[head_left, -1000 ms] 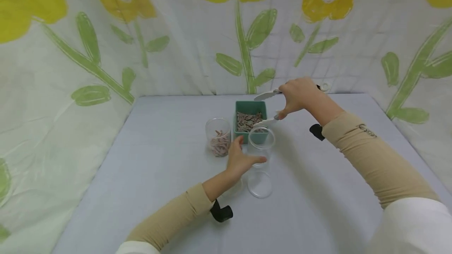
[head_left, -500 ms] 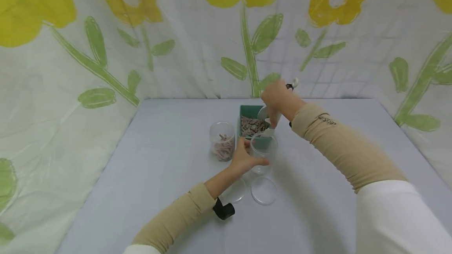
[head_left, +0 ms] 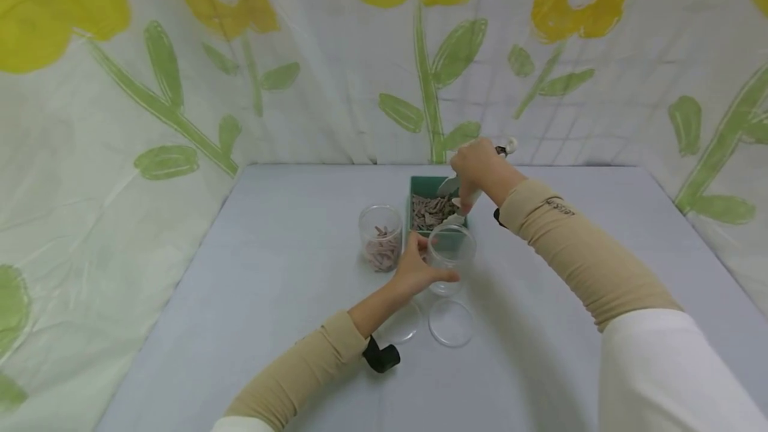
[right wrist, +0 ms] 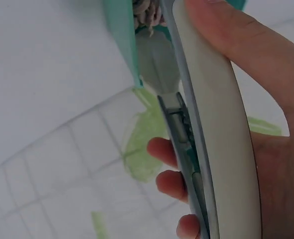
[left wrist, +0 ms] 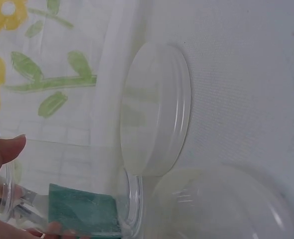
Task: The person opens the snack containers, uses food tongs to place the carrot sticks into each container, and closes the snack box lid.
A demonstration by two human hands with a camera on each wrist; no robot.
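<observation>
We see the left hand curled round a clear jar, thumb on the near side and fingers on the far side. The right hand grips pale tongs, and they point down into a green box under that hand, just past the left hand. One tip of the tongs is inside the box — we cannot tell if the tongs have a bit between them.

How much is done? The full-looking jar, just past the left hand on its left side, has a pile of pinkish bits in it, and there is room on top. So we think that jar has had its turn. The one in the left hand looks bare to us, so we guess that filling it is hardly begun. Lots of brown bits lie in the box, so there is plenty left to move.

Two clear lids are off. The first lid lies flat on the table, nearer to us than the left hand. The second lid is beside it, partly under the left wrist — neither jar wears one yet.
</observation>
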